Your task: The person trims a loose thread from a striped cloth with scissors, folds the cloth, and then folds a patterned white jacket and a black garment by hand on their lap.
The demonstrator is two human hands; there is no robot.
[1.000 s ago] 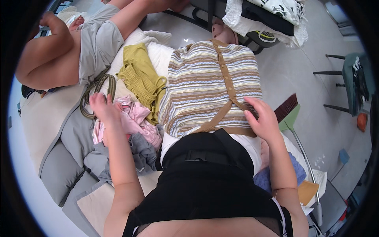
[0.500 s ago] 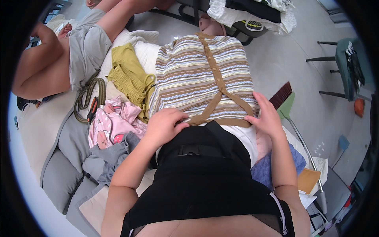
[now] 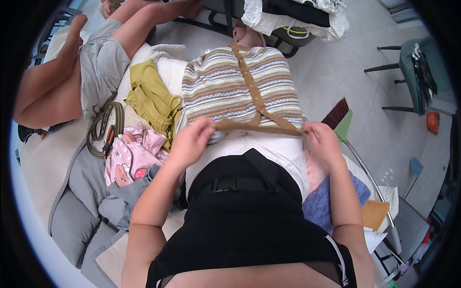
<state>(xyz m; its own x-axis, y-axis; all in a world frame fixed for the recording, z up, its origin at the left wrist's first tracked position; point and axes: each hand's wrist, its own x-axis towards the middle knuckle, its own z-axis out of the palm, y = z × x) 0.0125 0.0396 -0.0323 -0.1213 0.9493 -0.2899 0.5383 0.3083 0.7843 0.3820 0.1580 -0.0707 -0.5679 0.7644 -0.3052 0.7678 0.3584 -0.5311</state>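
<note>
Striped cardigan (image 3: pixel 216 91) spread centre, right of olive drawstring bottoms (image 3: pixel 152 96). I see left hand (image 3: pixel 193 140) pinching brown hem (image 3: pixel 266 128) at left, right hand (image 3: pixel 324 143) at right. Hem lifted, placket looks mostly buttoned, body unfolded: early going, I judge.

- A knitted cardigan (image 3: pixel 211 86) with horizontal stripes in brown, white, yellow and pale blue, spread out with its buttoned side up across the person's lap (image 3: pixel 259 146).
- A plain brown button band (image 3: pixel 250 81) runs down it, slightly slanted, forking near the person.
- Its near brown edge (image 3: pixel 259 127) is gripped at both ends and stretched nearly straight.
</note>
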